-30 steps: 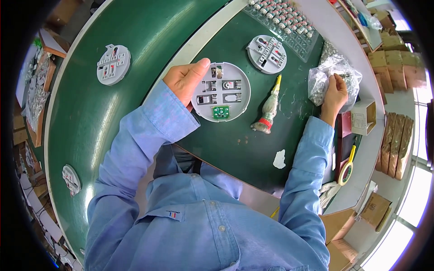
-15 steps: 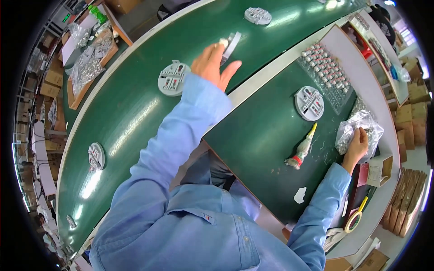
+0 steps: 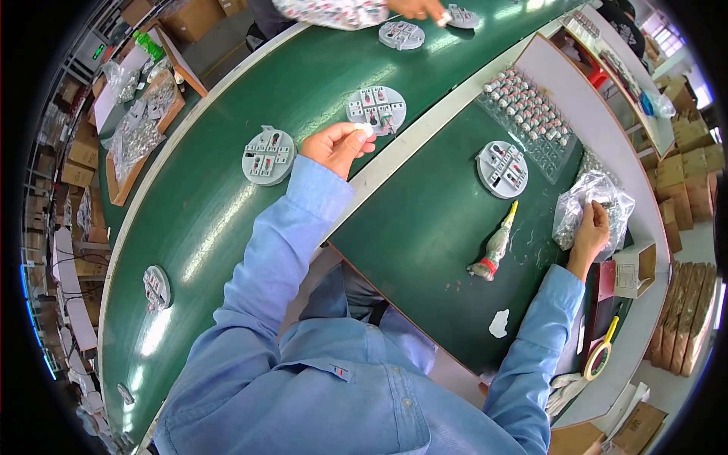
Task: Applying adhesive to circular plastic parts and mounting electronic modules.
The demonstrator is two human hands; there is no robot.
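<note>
My left hand (image 3: 334,149) is over the green belt (image 3: 205,189), its thumb and fingers pinched together. A small white piece (image 3: 365,130) shows at the fingertips; whether it is held or worn on a finger I cannot tell. Just beyond them lies a round grey plastic base (image 3: 377,108) with small metal and red parts in its sections. To its left lies a similar base (image 3: 268,156). My right hand (image 3: 591,233) is at the mouth of a clear plastic bag (image 3: 570,216) of small metallic parts, fingers closed; what they grip is hidden.
On the green side bench are another round base (image 3: 503,169), a wrapped tool with a yellow tip (image 3: 495,246), a clear tray of small capped parts (image 3: 527,114) and a yellow-rimmed magnifier (image 3: 599,356). Across the belt a co-worker's hand (image 3: 418,9) reaches toward a grey base (image 3: 461,17).
The round base by my left hand was tilted up in its grasp and now lies flat. My left hand has drawn back, fingers pinched. A co-worker's arm has come in at the top.
</note>
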